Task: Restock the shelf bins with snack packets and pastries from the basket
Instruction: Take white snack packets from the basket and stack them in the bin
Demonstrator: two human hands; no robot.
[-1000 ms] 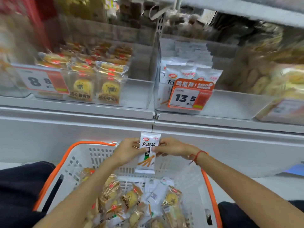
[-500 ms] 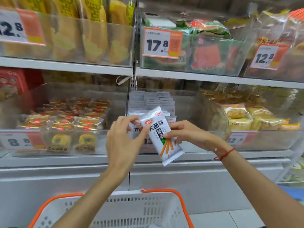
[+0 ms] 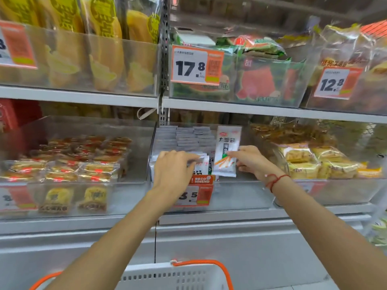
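My right hand (image 3: 249, 161) pinches a white snack packet (image 3: 227, 150) with orange sticks printed on it, holding it upright inside the clear middle bin (image 3: 240, 195). My left hand (image 3: 172, 170) reaches into the same bin, and its fingers rest on the white packets (image 3: 202, 164) standing at the front. More white packets (image 3: 184, 136) are stacked in rows at the back of that bin. The white basket (image 3: 173, 277) with an orange handle shows at the bottom edge; its contents are out of view.
A clear bin (image 3: 129, 197) of wrapped pastries (image 3: 62, 166) sits to the left, and a bin with yellow cake packs (image 3: 314, 162) to the right. The shelf above carries bins of yellow bags (image 3: 100, 49) and watermelon-print packs (image 3: 257, 78). Orange price tags (image 3: 196, 65) hang on the bin fronts.
Both hands lifted the white packet from above the basket up into the middle bin. My left hand let go of it and moved onto the packets in the bin; my right hand still holds it.
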